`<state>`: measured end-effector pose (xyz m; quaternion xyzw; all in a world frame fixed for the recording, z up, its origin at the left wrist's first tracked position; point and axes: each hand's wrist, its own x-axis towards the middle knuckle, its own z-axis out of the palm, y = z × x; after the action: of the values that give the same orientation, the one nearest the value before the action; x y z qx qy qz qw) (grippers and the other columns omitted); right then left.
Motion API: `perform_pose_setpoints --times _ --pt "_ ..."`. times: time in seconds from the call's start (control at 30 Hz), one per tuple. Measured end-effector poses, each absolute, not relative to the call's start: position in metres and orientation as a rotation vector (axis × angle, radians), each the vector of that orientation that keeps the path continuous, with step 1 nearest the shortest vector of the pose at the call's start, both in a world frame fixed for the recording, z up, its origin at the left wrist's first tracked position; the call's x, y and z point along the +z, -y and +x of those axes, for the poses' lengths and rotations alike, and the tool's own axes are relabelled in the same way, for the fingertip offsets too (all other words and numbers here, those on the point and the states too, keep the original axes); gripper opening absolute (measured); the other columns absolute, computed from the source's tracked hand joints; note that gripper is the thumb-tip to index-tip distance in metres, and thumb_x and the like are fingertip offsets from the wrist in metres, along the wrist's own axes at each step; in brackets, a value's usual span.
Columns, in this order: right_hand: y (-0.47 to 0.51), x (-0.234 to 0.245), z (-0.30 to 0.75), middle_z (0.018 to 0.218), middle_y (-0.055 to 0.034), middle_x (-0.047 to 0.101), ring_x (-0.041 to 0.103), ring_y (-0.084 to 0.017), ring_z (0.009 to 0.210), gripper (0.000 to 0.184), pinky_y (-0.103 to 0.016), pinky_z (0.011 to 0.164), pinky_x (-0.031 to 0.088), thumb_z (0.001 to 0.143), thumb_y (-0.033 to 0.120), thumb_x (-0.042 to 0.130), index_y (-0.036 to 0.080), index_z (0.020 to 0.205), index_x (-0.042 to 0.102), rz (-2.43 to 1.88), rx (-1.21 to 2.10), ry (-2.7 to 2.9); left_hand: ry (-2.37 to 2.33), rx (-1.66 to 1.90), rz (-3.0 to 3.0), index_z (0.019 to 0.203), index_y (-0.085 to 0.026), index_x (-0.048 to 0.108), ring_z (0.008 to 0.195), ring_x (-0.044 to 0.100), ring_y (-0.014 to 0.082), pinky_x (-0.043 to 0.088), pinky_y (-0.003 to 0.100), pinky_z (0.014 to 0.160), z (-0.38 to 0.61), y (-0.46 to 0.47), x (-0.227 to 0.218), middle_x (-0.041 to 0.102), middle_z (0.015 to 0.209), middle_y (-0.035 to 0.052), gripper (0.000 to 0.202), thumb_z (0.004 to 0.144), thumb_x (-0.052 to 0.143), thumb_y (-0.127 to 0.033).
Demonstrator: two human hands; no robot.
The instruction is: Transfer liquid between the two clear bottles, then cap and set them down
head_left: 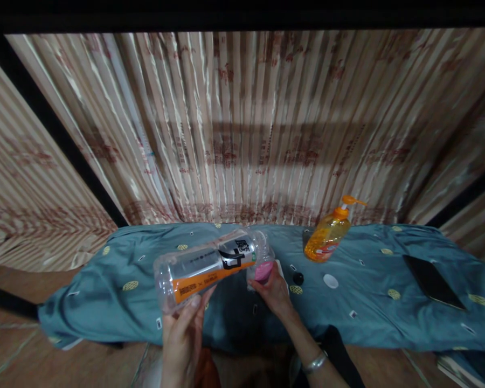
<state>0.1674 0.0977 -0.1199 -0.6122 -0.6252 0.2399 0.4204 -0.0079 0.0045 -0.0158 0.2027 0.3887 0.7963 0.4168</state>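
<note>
My left hand [184, 334] grips a clear plastic bottle [204, 268] with an orange and black label, tilted on its side with its neck pointing right. My right hand [274, 291] is closed around a small clear container with a pink base [262, 269], held right at the bottle's mouth. Both are above the near middle of a table covered with a teal cloth [105, 280]. A metal bracelet [314, 363] is on my right wrist.
An orange soap pump bottle [329, 233] stands at the back right of the cloth. Near it lie a small black cap [298, 278] and a white cap [330, 281]. A dark flat phone [432, 281] lies far right. Striped curtains [242, 129] hang behind.
</note>
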Motion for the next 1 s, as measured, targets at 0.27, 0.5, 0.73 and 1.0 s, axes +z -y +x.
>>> perform_pose_setpoints --times 0.27,0.5,0.73,1.0 --pt "-0.0982 -0.1218 0.1681 0.107 -0.0112 0.067 0.065 -0.029 0.099 0.066 -0.040 0.085 0.050 0.066 0.042 0.072 0.016 0.121 0.045 -1.562 0.599 1.579 -0.965 1.966 0.513 0.099 -0.027 0.069 0.091 0.068 0.0236 0.044 0.060 0.098 -0.0094 -0.0062 -0.0136 0.072 0.085 -0.0005 0.042 0.059 0.081 -0.027" --pt "-0.1010 -0.1235 0.1686 0.107 -0.0107 0.067 0.065 -0.029 0.100 0.070 -0.039 0.084 0.051 0.065 0.042 0.072 0.016 0.123 0.044 -1.559 0.586 1.589 -0.938 1.973 0.523 0.090 -0.026 0.069 0.085 0.068 0.0203 0.043 0.060 0.099 -0.0118 -0.0053 -0.0120 0.069 0.076 -0.0037 0.032 0.060 0.080 -0.023" --pt "-0.0991 -0.1234 0.1687 0.107 -0.0100 0.066 0.065 -0.029 0.099 0.065 -0.039 0.084 0.051 0.066 0.044 0.072 0.017 0.120 0.046 -1.545 0.566 1.584 -0.946 1.973 0.541 0.104 -0.027 0.068 0.092 0.068 0.0240 0.041 0.060 0.100 -0.0125 -0.0075 -0.0156 0.073 0.091 0.0012 0.045 0.060 0.080 -0.026" --pt "-0.1001 -0.1268 0.1694 0.106 -0.0085 0.067 0.065 -0.029 0.100 0.064 -0.040 0.085 0.051 0.065 0.042 0.073 0.018 0.118 0.048 -1.537 0.523 1.589 -0.969 1.979 0.560 0.101 -0.027 0.068 0.089 0.069 0.0244 0.041 0.062 0.099 -0.0140 -0.0066 -0.0139 0.072 0.082 -0.0010 0.046 0.057 0.082 -0.025"
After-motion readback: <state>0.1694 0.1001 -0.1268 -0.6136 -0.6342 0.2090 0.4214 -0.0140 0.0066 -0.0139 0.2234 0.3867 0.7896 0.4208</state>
